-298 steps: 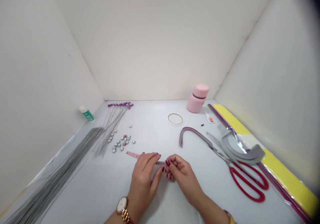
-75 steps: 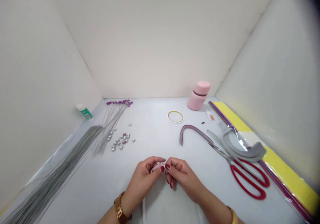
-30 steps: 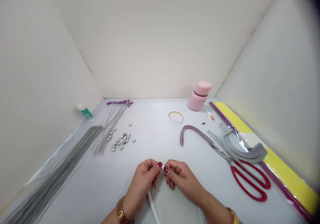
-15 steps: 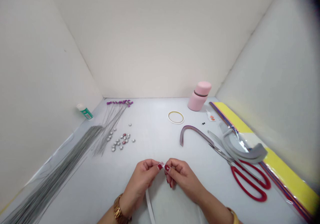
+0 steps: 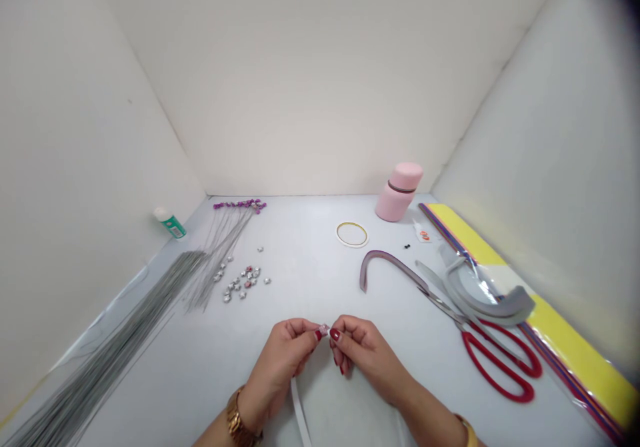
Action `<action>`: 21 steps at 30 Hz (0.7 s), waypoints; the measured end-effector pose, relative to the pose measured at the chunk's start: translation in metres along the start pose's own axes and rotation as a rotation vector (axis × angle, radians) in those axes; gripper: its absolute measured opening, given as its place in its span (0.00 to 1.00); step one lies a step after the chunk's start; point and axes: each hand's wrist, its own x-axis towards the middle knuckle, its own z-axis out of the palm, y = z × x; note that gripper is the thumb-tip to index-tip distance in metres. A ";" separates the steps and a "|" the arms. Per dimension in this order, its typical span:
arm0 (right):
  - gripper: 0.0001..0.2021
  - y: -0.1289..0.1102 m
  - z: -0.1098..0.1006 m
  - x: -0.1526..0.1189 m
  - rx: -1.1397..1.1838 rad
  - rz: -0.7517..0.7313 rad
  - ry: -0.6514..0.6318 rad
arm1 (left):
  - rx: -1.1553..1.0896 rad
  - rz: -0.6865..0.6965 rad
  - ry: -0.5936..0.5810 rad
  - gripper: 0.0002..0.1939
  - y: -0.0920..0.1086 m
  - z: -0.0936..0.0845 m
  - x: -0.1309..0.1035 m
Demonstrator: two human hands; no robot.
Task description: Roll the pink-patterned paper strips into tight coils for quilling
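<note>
Near the front centre, my left hand [image 5: 289,354] pinches a small pinkish-silver folded piece [image 5: 324,330] between thumb and forefinger. My right hand [image 5: 356,348] is closed at the right edge of that piece, thumb against forefinger, its other fingers curled. A narrow white strip [image 5: 299,410] hangs below my left hand to the bottom edge. Several small silver stars [image 5: 243,294], a few with pink on them, lie beyond my left hand. Past them are thin wires topped with purple pieces [image 5: 245,204].
Red-handled scissors [image 5: 527,394] lie at right beside curved grey strips [image 5: 510,310] and a yellow packet [image 5: 575,340]. A pink flask [image 5: 395,200], tape roll [image 5: 339,238] and small white packet [image 5: 423,232] stand or lie farther back. Grey wires [image 5: 120,340] and a green-white bottle [image 5: 173,224] are at left.
The small folded piece shows a little more between my fingertips, and my left thumb has shifted slightly left. Nothing else has visibly moved.
</note>
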 end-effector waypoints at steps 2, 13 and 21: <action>0.14 0.001 0.000 0.000 -0.003 0.000 0.000 | -0.020 0.004 -0.012 0.09 0.001 0.000 -0.001; 0.12 -0.002 0.001 -0.002 0.015 -0.014 0.037 | -0.178 -0.046 -0.089 0.09 -0.002 0.003 -0.003; 0.15 -0.001 0.000 -0.002 -0.018 -0.047 -0.019 | 0.019 0.080 -0.032 0.13 -0.008 0.000 0.003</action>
